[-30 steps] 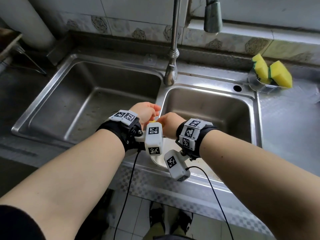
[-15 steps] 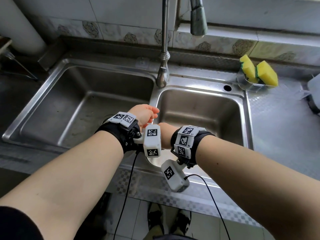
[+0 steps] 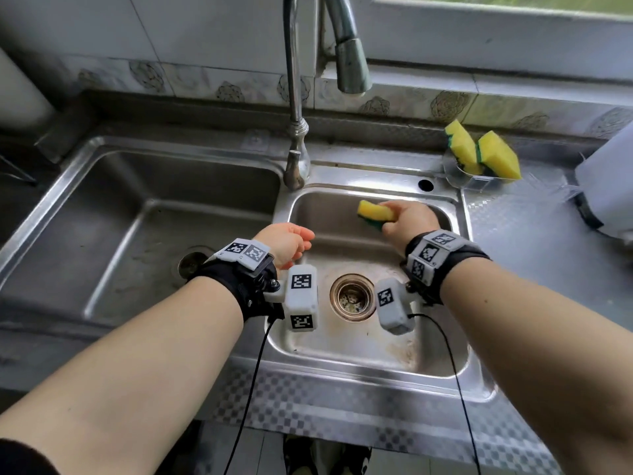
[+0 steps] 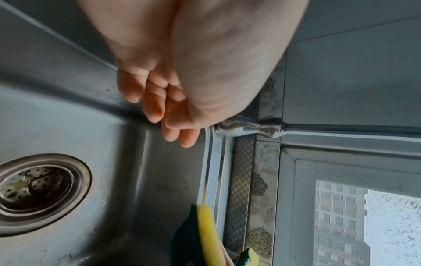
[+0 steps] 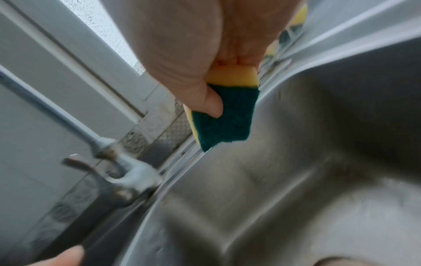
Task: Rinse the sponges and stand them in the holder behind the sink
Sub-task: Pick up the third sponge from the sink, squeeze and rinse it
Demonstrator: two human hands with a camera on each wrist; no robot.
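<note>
My right hand [image 3: 406,219] grips a yellow sponge with a green scouring side [image 3: 375,214] over the back of the right sink basin [image 3: 342,347]. The right wrist view shows the thumb [image 5: 212,102] pressed on the sponge's [image 5: 225,122] green face. My left hand [image 3: 291,241] hovers over the divider between the basins, fingers [image 4: 154,100] relaxed and holding nothing. Two more yellow-green sponges [image 3: 496,156] stand in the clear holder [image 3: 474,180] behind the sink at the right.
The tall faucet [image 3: 296,132] rises behind the divider, its spray head [image 3: 351,63] above the right basin. A drain strainer [image 3: 352,296] sits in the basin floor. The larger left basin [image 3: 137,217] lies beside it. A white appliance [image 3: 606,190] stands at the right edge.
The hands were together over the right basin's front. My right hand has since moved back and right with the sponge; my left hand has let go and stays near the divider.
</note>
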